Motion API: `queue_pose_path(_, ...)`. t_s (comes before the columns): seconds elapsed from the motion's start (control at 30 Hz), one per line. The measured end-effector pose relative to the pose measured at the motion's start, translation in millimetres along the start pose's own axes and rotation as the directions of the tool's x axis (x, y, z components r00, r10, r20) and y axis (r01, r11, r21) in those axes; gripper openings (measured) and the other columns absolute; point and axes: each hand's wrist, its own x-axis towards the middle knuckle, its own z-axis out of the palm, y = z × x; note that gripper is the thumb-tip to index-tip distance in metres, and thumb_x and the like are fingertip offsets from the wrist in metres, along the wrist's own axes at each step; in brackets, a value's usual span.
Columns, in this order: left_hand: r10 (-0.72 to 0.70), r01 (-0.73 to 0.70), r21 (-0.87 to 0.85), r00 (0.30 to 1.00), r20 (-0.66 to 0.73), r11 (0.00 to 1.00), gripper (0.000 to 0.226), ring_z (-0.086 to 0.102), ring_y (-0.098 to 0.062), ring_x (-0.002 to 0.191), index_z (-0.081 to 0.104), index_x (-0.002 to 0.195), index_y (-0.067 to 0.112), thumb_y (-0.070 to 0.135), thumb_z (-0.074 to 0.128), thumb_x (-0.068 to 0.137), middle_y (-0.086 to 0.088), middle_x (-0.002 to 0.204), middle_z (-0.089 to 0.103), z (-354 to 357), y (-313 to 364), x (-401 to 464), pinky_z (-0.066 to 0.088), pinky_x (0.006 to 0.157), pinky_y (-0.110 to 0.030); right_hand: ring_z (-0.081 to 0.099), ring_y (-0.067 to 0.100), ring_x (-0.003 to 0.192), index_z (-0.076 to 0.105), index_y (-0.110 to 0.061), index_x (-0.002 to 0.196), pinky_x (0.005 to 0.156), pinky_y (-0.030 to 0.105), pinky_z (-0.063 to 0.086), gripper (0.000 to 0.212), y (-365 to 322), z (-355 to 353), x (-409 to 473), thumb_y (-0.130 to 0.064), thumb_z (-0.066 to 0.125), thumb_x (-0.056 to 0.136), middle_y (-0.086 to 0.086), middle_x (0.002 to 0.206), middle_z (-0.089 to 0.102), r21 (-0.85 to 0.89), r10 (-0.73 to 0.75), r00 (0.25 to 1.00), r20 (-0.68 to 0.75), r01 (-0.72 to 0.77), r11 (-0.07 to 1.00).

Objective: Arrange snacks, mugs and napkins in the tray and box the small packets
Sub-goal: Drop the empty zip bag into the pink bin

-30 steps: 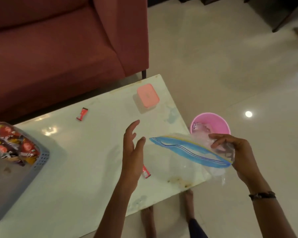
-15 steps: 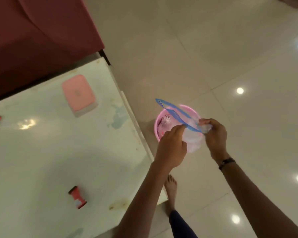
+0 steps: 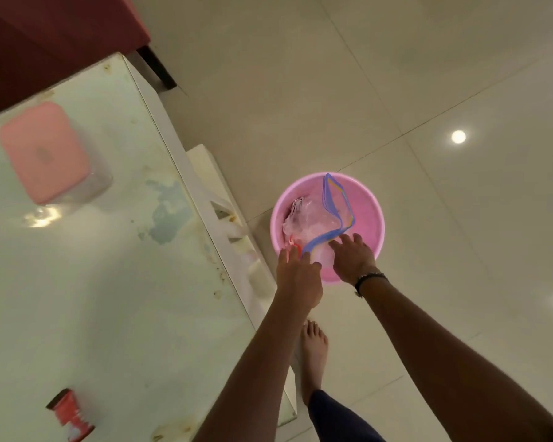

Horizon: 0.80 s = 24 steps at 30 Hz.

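A white glossy table [image 3: 93, 282] is filling the left half of the view, with a dark red sofa [image 3: 45, 36] sitting beyond it at eleven o'clock. A clear box with a pink lid [image 3: 43, 153] is standing on the table at nine o'clock, lid on. A small red packet [image 3: 71, 417] is lying on the table at seven o'clock, well apart from the box.

Off the table's right edge, a pink bucket [image 3: 371, 212] is sitting on the pale tiled floor near the centre of the view. A clear plastic zip bag [image 3: 316, 218] with a blue strip along its mouth is resting inside the bucket, on top of other crumpled clear plastic.

Both bare arms are reaching from five o'clock toward the bucket. The left hand [image 3: 297, 275] is hovering over the bucket's near rim with fingers bent, its fingertips touching the blue strip; whether it is pinching the strip I cannot tell. Something small and red is showing just past its fingertips. The right hand [image 3: 353, 256], wearing a dark beaded wristband [image 3: 369, 279], is spreading its fingers loosely, with the fingertips touching the bag's edge inside the bucket.

A bare foot [image 3: 313, 349] is standing on the floor between the two forearms.
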Motion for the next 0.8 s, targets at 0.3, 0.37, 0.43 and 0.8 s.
queue_pose_path(0.3,-0.086,0.004,-0.454,0.983,-0.160,0.891,0.034,0.049,-0.031,0.114,0.052,0.122,0.011,0.011,0.044,0.088,-0.009,0.125,0.058,-53.6,-4.9,-38.8,0.038,0.095,-0.037,0.054,0.030,0.115,0.057,-0.015,0.118,0.090,0.034,0.045,0.032,-6.1,-51.2,-69.1,-0.015,0.049,0.087,0.008,0.123,0.060,0.284,0.156,0.972,-0.174,-0.102,0.953)
queue_pose_path(0.37,-0.188,0.030,-0.591,0.960,-0.207,0.806,0.034,0.049,-0.029,0.115,0.051,0.122,0.014,0.011,0.043,0.089,-0.007,0.125,0.058,-80.8,-10.1,-60.8,0.041,0.095,-0.038,0.061,0.034,0.101,0.062,-0.015,0.108,0.080,0.034,0.049,0.025,-16.4,-75.2,-105.3,-0.015,0.045,0.090,0.012,0.111,0.066,0.326,0.209,0.940,-0.269,-0.115,0.938)
queue_pose_path(0.43,-0.300,0.025,-0.755,0.926,-0.230,0.655,0.033,0.053,-0.025,0.113,0.054,0.118,0.016,0.009,0.044,0.087,-0.005,0.122,0.061,-109.6,-20.3,-87.8,0.044,0.096,-0.040,0.064,0.036,0.090,0.065,-0.014,0.100,0.073,0.035,0.050,0.022,-34.7,-102.3,-141.5,-0.016,0.045,0.093,0.014,0.099,0.070,0.423,0.199,0.900,-0.389,-0.017,0.906)
queue_pose_path(0.8,-0.739,-0.195,-0.969,0.629,-0.242,0.152,0.023,0.063,-0.009,0.083,0.059,0.103,0.017,0.005,0.044,0.090,0.004,0.097,0.068,-211.2,-169.6,-346.6,0.048,0.075,-0.026,0.068,0.003,0.079,0.067,-0.020,0.090,0.075,0.025,0.053,0.016,-278.1,-209.2,-309.3,-0.013,0.053,0.092,-0.008,0.081,0.073,0.548,-0.261,0.742,-0.617,0.644,0.534)
